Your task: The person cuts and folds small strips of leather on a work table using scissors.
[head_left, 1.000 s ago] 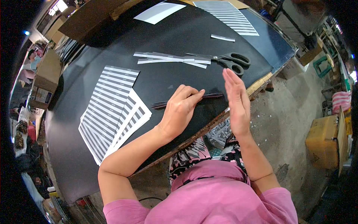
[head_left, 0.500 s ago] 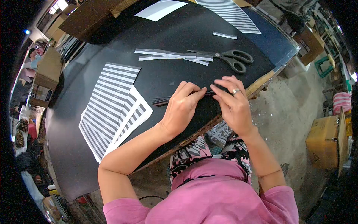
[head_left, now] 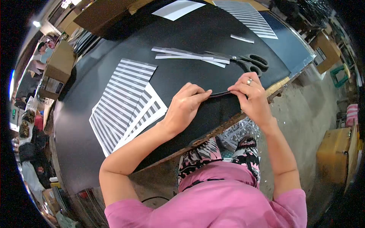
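Note:
A thin dark strip [head_left: 220, 94] stretches between my two hands, just above the black tabletop near its front edge. My left hand [head_left: 186, 104] pinches its left end between thumb and fingers; whatever lies under the palm is hidden. At the other end, my right hand [head_left: 251, 93], with a ring on one finger, is closed on the strip with its fingertips. Black-handled scissors [head_left: 251, 62] lie just beyond my right hand. Several cut grey-and-white paper strips [head_left: 186, 56] cross one another beside the blades. Left of my left hand, striped sheets [head_left: 127, 91] lie in a fanned pile.
Another striped sheet [head_left: 249, 17], a white sheet [head_left: 178, 9] and a single short strip [head_left: 242, 38] lie on the far part of the table [head_left: 76, 152]. Cardboard boxes [head_left: 57, 70] stand at the left. On the floor to the right is another carton [head_left: 334, 152].
My right hand's fingers have closed on the strip's right end, and more of the strip shows between my hands. The bundle seen left of my left hand no longer shows. The view has shifted slightly.

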`<state>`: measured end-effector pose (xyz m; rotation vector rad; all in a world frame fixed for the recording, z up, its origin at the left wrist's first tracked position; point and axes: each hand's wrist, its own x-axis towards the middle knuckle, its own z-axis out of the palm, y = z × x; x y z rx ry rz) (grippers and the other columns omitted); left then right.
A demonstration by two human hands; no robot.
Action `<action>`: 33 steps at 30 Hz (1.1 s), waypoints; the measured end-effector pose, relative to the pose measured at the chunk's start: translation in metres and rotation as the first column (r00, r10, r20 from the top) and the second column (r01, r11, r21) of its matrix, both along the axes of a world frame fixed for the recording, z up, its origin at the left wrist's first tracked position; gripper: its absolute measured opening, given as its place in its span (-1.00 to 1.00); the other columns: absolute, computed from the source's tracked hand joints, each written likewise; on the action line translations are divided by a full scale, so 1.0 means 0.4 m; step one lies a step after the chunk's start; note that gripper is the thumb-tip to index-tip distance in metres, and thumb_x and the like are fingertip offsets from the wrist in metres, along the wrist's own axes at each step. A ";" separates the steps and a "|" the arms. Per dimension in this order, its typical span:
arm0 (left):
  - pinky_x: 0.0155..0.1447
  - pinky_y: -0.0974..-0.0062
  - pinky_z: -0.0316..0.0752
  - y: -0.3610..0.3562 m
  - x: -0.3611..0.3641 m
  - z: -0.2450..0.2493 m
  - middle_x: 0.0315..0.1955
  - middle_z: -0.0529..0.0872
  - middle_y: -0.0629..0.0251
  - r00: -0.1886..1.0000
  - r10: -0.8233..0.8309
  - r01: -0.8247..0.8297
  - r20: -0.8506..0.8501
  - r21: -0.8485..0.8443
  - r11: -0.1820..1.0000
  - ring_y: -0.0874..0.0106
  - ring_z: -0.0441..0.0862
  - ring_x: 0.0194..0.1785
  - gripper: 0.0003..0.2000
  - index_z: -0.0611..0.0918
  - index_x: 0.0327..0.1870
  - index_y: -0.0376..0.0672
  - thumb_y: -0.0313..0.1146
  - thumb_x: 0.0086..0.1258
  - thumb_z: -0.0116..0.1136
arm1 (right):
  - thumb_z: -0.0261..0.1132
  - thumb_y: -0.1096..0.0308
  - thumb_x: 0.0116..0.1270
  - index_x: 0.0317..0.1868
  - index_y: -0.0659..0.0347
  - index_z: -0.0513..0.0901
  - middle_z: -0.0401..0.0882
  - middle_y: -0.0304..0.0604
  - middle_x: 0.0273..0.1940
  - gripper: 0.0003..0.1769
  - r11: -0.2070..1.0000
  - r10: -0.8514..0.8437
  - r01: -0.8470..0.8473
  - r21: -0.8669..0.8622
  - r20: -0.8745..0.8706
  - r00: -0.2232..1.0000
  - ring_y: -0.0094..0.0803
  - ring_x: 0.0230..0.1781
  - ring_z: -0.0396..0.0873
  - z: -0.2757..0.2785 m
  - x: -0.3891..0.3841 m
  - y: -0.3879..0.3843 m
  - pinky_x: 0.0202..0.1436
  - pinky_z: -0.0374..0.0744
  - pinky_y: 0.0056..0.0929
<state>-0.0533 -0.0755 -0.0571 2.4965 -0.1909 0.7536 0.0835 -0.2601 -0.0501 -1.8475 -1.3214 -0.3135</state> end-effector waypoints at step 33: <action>-0.18 0.44 0.53 -0.031 0.027 0.000 -0.30 0.69 0.23 1.000 0.010 -0.010 0.005 -0.055 0.998 0.30 0.62 -0.24 -0.69 0.73 -0.07 -0.13 -0.61 0.13 0.29 | 0.26 0.73 -0.03 0.04 0.21 0.66 0.63 -0.15 -0.33 -0.46 0.998 0.050 -0.039 0.053 -0.225 0.973 -0.26 -0.17 0.56 -0.020 0.029 -0.042 -0.06 0.53 -0.35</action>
